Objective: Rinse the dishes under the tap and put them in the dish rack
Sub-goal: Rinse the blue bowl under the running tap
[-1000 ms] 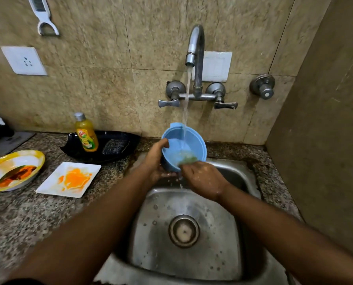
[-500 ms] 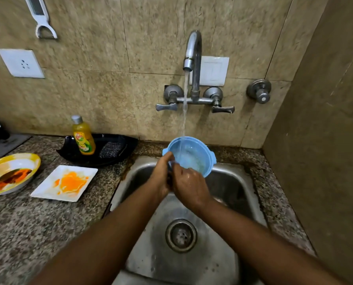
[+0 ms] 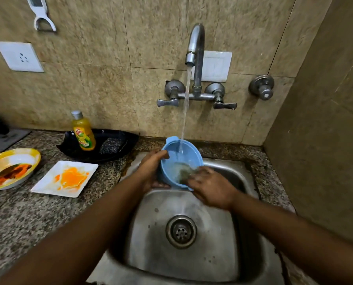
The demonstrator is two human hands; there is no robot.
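Observation:
A small blue plastic bowl (image 3: 179, 155) tilts toward me over the back of the steel sink (image 3: 192, 258). Water runs from the tap (image 3: 195, 46) straight into it. My left hand (image 3: 151, 167) grips the bowl's left rim and underside. My right hand (image 3: 210, 187) reaches over the near rim with its fingers inside, blurred, against a greenish smear on the bowl's wall. A soiled white square plate (image 3: 65, 178) and a yellow-rimmed bowl (image 3: 11, 168) with food residue lie on the counter to the left. No dish rack is in view.
A black tray (image 3: 114, 155) behind the plate carries a yellow dish-soap bottle (image 3: 83, 131) and a dark scouring pad (image 3: 111, 146). The granite counter (image 3: 27, 219) spreads left; a tiled wall (image 3: 325, 140) closes the right side. The drain (image 3: 180, 231) sits mid-sink.
The bowl has shifted a little left and tipped further toward me under the stream. My right hand went from the rim to inside the bowl, rubbing its wall.

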